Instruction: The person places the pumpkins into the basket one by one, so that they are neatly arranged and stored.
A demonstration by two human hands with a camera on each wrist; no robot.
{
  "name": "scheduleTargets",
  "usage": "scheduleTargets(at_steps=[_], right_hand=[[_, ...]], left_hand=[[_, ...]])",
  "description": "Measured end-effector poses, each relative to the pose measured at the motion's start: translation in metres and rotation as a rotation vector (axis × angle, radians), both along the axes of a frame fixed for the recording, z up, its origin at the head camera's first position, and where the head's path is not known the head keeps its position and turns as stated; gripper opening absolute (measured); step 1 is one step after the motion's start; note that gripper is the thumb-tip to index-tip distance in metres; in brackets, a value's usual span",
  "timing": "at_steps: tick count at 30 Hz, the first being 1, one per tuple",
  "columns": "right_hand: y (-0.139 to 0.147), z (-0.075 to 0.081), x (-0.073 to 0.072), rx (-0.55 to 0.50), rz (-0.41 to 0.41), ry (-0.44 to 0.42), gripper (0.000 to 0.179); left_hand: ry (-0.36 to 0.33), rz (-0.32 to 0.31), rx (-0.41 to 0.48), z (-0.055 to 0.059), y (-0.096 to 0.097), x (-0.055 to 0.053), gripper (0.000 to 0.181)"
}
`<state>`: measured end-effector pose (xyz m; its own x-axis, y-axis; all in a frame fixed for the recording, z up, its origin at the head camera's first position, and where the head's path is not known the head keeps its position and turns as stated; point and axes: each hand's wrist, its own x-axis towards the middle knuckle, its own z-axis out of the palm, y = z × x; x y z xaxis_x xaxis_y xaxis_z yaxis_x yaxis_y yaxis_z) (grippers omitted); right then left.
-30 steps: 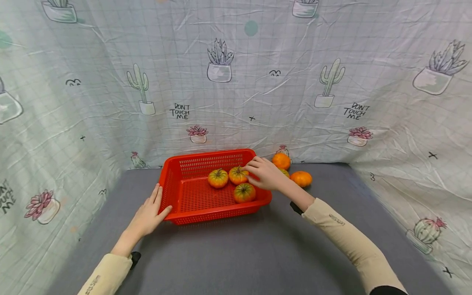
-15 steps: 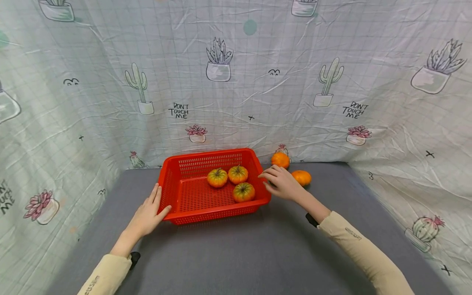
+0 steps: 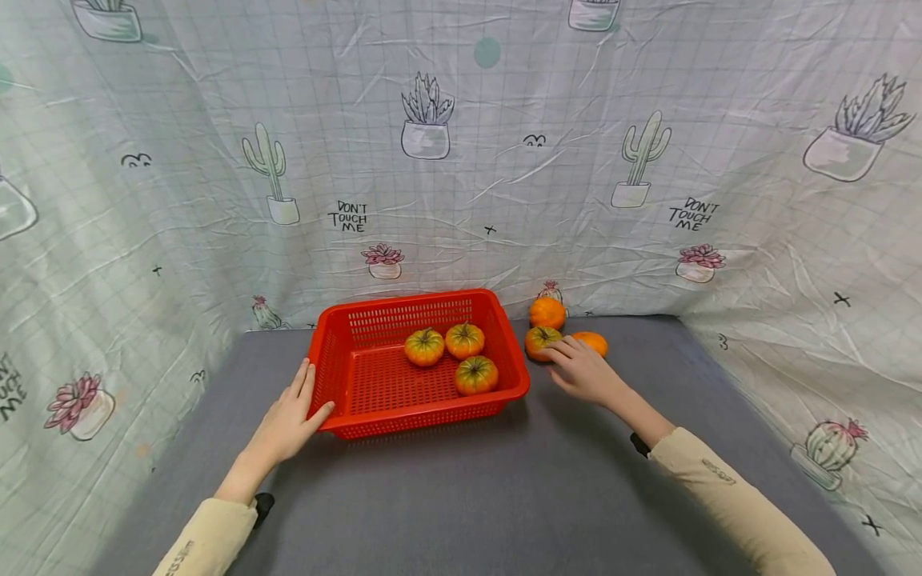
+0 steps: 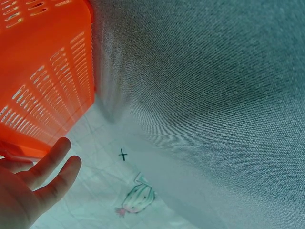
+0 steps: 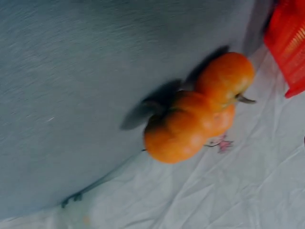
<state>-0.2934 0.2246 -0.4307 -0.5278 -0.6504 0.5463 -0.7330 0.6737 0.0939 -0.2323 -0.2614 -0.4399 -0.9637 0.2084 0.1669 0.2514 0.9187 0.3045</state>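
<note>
A red plastic basket (image 3: pixel 403 418) with slotted walls holds three small orange-green pumpkins, one at the left (image 3: pixel 424 347), one behind and one in front. My left hand (image 3: pixel 284 420) rests along the basket's left rim, its fingers extended and the thumb at the front corner. In the left wrist view its fingers (image 4: pixel 57 183) lie beside the slotted wall. To the right of the basket, my right hand (image 3: pixel 585 370) has its fingertips over the near side of a greenish-orange pumpkin (image 3: pixel 540 342); whether they touch cannot be told. The right wrist view shows no hand.
Behind that pumpkin sits an orange pumpkin (image 3: pixel 547 313), and another orange one (image 3: pixel 592 343) lies partly hidden behind my right hand. A grey cloth (image 3: pixel 461 496) covers the table. A printed curtain (image 3: pixel 490 184) hangs close behind the basket and along both sides.
My right hand has moved from above the basket, past its right rim, to the pumpkin outside, now uncovered from behind the hand. The left hand and basket stay in place.
</note>
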Motion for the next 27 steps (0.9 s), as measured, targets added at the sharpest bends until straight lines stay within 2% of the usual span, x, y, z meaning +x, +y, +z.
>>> scheduleTargets(at_steps=[7, 11, 15, 17, 23, 27], right_hand=[[0.023, -0.010, -0.001, 0.087, -0.094, -0.011, 0.033], [0.035, -0.013, -0.001, 0.135, -0.172, -0.069, 0.036], [0.044, -0.016, -0.003, 0.178, -0.213, -0.094, 0.039], [0.049, -0.018, -0.006, 0.205, -0.217, -0.083, 0.039], [0.064, -0.025, -0.016, 0.314, -0.194, 0.019, 0.036], [0.072, -0.026, -0.021, 0.389, -0.197, 0.073, 0.042]], left_hand=[[-0.002, 0.001, 0.000, 0.001, 0.001, 0.000, 0.081], [-0.006, 0.003, 0.003, 0.001, 0.001, 0.001, 0.081], [-0.010, 0.008, -0.001, 0.002, 0.000, 0.000, 0.082], [-0.010, 0.007, -0.001, 0.002, 0.000, -0.001, 0.082], [-0.006, 0.000, -0.001, 0.000, 0.000, 0.000, 0.082], [-0.005, 0.002, 0.006, 0.000, 0.000, 0.000, 0.082]])
